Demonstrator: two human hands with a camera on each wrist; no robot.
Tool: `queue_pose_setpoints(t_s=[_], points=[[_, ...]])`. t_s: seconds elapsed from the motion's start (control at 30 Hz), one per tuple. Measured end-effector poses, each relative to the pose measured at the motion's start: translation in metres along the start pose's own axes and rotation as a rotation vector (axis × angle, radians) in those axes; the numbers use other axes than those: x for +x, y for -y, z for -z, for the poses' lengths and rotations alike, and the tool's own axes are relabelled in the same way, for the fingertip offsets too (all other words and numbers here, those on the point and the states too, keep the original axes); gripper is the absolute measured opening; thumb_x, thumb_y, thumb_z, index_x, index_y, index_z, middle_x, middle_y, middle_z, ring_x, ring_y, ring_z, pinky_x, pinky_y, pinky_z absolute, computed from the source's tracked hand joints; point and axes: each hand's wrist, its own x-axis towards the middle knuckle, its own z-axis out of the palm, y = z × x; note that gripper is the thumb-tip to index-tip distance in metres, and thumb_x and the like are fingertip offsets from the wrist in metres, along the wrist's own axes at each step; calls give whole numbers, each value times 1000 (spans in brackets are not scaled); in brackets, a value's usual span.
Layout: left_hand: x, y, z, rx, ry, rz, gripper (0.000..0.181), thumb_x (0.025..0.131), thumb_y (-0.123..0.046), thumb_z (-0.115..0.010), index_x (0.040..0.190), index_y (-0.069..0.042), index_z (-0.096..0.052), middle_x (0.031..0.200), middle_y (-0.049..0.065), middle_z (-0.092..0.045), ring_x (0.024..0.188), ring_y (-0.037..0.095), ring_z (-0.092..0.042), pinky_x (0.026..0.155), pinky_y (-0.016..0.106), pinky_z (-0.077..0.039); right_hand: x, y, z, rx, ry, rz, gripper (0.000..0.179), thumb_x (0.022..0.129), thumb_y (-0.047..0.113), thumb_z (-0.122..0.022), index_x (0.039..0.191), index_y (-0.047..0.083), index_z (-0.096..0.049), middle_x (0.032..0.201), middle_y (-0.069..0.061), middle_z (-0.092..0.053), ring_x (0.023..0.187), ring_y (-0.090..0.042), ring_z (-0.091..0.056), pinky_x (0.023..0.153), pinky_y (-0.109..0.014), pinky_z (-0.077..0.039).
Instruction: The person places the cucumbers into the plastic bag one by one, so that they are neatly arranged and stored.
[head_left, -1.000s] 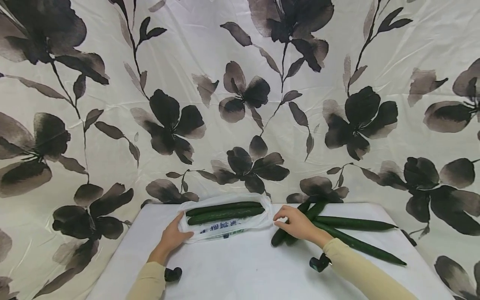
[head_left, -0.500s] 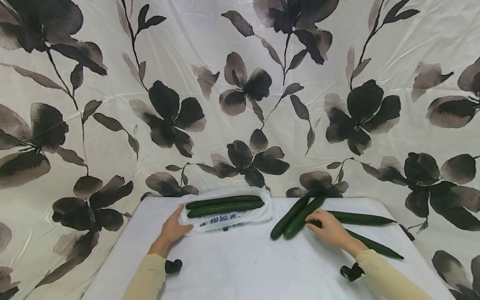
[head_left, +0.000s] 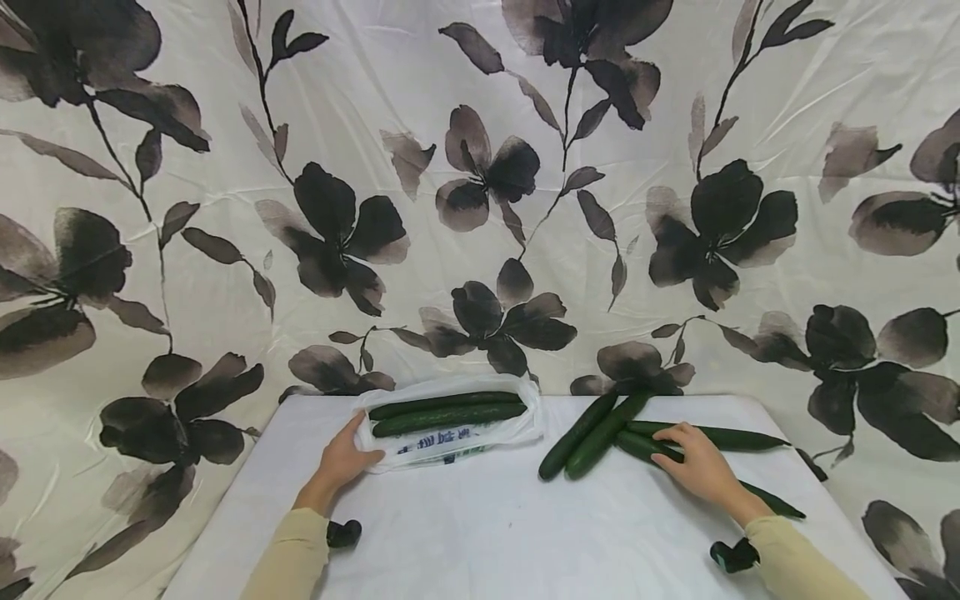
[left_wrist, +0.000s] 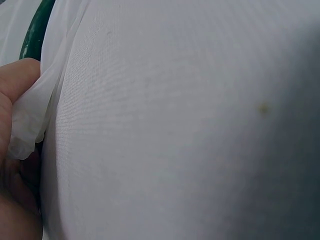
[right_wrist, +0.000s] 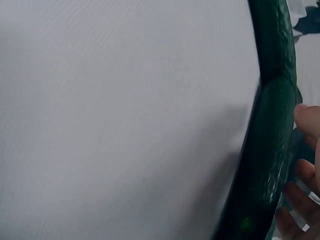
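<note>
At the left, my left hand (head_left: 343, 460) holds the left end of a thin white plastic bag (head_left: 517, 433) printed with blue characters. Two dark green cucumbers (head_left: 453, 414) lie side by side in the bag's opening. The left wrist view shows the thumb (left_wrist: 20, 75) over a fold of the plastic. My right hand (head_left: 697, 467) reaches over the front cucumber (head_left: 772, 500) of the right-hand group, thumb and fingers apart. In the right wrist view its fingertips (right_wrist: 302, 172) are right alongside that cucumber (right_wrist: 265, 160), not curled round it.
Two cucumbers (head_left: 596, 442) lie slanted together between the bag and my right hand. Another cucumber (head_left: 742, 438) lies behind the hand, pointing right. All rest on a white-covered table (head_left: 487, 533), with a flower-patterned cloth (head_left: 480, 250) hanging behind its far edge.
My right hand has moved right, from beside the bag across the slanted cucumbers to the front right one. My left hand keeps its place at the bag. The view has tilted slightly.
</note>
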Motion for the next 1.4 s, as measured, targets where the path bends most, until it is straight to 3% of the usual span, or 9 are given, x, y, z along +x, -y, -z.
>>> queue_pose_setpoints(t_s=[0.17, 0.4, 0.53, 0.7, 0.87, 1.07, 1.4], points=[[-1, 2, 2, 5, 5, 5, 95, 80, -25, -76, 153, 0, -20, 152, 29, -26, 137, 51, -23, 109, 62, -21, -8, -9, 3, 27, 23, -61, 38, 84, 22, -77, 116, 5, -67, 111, -14, -62, 100, -38, -60, 80, -55, -50], [-1, 4, 2, 0, 1, 5, 96, 80, -25, -76, 153, -1, -20, 152, 29, -26, 137, 51, -23, 109, 62, -21, -15, -14, 5, 50, 56, -106, 37, 84, 22, -76, 116, 5, -67, 104, -11, -63, 95, -33, -61, 79, -53, -50], [-2, 5, 2, -6, 9, 12, 96, 80, -24, -77, 153, -1, -20, 152, 29, -25, 137, 50, -23, 110, 61, -20, -18, -15, 5, 44, 100, -135, 39, 84, 20, -76, 119, 5, -65, 110, -15, -63, 100, -35, -60, 83, -55, -48], [-2, 5, 0, -5, 14, 16, 96, 80, -25, -77, 154, -2, -19, 153, 29, -25, 138, 50, -23, 110, 61, -21, -19, -19, 11, 40, 205, -116, 49, 83, 13, -76, 128, 3, -59, 122, -22, -59, 112, -42, -56, 90, -59, -45], [1, 5, 0, -4, 2, 6, 96, 80, -26, -76, 154, -3, -20, 153, 28, -25, 137, 50, -23, 109, 62, -21, -20, -23, 19, -8, 272, -77, 56, 82, 10, -76, 134, 5, -55, 123, -22, -58, 113, -43, -55, 90, -60, -44], [2, 5, 0, 9, 8, 7, 96, 79, -26, -77, 154, -2, -20, 153, 28, -26, 137, 50, -23, 109, 62, -21, -28, -29, 19, -11, 264, -72, 54, 84, 10, -74, 134, 8, -55, 120, -20, -60, 109, -41, -57, 88, -59, -45], [2, 3, 2, 3, 16, -19, 96, 80, -26, -77, 153, 0, -20, 151, 30, -26, 136, 51, -24, 109, 62, -21, -34, -25, 18, 37, 211, -76, 49, 87, 7, -70, 134, 9, -55, 130, -22, -55, 118, -48, -49, 93, -64, -39]])
